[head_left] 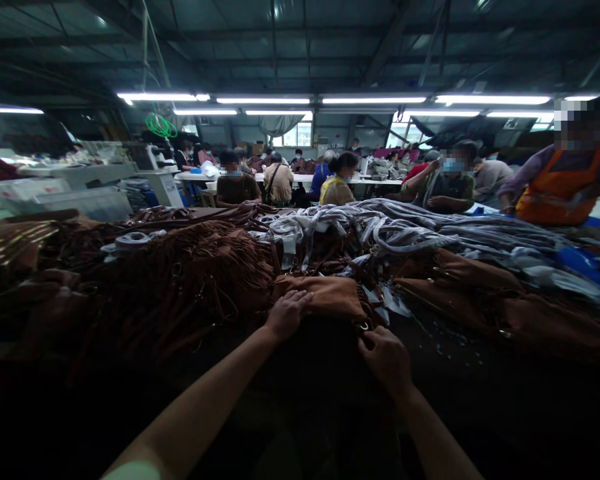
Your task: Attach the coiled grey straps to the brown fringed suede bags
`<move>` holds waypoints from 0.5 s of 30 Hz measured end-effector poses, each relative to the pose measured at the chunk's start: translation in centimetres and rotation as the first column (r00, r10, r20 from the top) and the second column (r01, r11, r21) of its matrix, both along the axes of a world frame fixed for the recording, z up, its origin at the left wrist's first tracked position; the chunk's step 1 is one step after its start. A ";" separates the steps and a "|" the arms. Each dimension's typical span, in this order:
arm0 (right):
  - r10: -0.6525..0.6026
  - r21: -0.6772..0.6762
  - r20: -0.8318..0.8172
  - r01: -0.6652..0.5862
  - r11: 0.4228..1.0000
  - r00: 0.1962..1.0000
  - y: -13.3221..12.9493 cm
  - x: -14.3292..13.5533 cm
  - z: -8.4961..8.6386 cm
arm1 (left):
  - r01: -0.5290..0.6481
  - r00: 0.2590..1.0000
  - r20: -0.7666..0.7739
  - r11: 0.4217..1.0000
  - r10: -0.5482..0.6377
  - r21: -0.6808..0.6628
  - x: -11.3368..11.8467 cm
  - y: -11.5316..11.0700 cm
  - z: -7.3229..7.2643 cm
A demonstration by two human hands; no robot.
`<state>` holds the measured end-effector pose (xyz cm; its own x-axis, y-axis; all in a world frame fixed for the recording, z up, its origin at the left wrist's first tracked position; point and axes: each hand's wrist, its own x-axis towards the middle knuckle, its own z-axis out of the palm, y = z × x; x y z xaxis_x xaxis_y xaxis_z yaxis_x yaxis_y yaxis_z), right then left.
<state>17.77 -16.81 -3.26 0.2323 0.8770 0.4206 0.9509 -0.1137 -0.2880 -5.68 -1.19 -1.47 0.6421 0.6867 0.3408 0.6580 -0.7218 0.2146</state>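
Observation:
A brown bag (333, 296) lies flat on the dark work surface in front of me. My left hand (287, 315) rests on its left end, fingers stretched out over the material. At the bag's lower right corner, a shiny curved metal clasp (363, 327) catches the light. The fingers of my right hand (387, 357) are pinched together at that clasp, and its lower part is hidden by them. Dark fringe hangs along the bag's right side.
A heap of brown fringed bags (215, 257) rises on the left. Grey-wrapped straps (380, 223) run across the back, and more brown bags (460, 300) lie on the right. White scraps (395, 301) lie beside the bag. Across the table stand several people, one in an orange apron (560, 187).

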 end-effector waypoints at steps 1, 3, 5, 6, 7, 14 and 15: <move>-0.002 -0.012 -0.030 0.001 1.000 1.000 0.0 0.1 -0.1 | 0.011 1.000 -0.005 1.000 -0.011 -0.009 -0.2 0.0 0.1; 0.012 -0.060 -0.104 -0.018 0.998 0.994 -0.1 0.6 0.0 | 0.013 1.000 -0.022 1.000 -0.014 -0.016 -0.4 -0.2 0.2; 0.013 -0.094 -0.135 -0.026 0.995 0.991 0.1 1.0 0.7 | 0.007 0.999 -0.048 1.000 -0.007 0.012 -0.2 -0.6 0.1; 0.006 -0.078 -0.120 -0.015 0.997 0.993 0.4 1.0 1.3 | 0.019 0.998 -0.063 0.999 -0.017 0.031 0.0 -0.9 0.0; 0.000 -0.036 -0.089 -0.003 0.999 0.996 1.0 0.8 1.9 | 0.037 0.997 -0.073 0.998 -0.034 0.043 0.4 -1.1 -0.1; 0.405 -0.215 0.026 -0.391 0.895 0.914 9.4 -3.5 2.7 | 0.096 0.994 -0.050 0.995 -0.097 -0.022 0.5 -1.3 -0.5; 0.437 -0.282 -0.001 -0.420 0.863 0.899 10.2 -3.6 2.4 | 0.089 0.995 -0.048 0.996 -0.090 -0.007 -0.1 -1.2 -0.6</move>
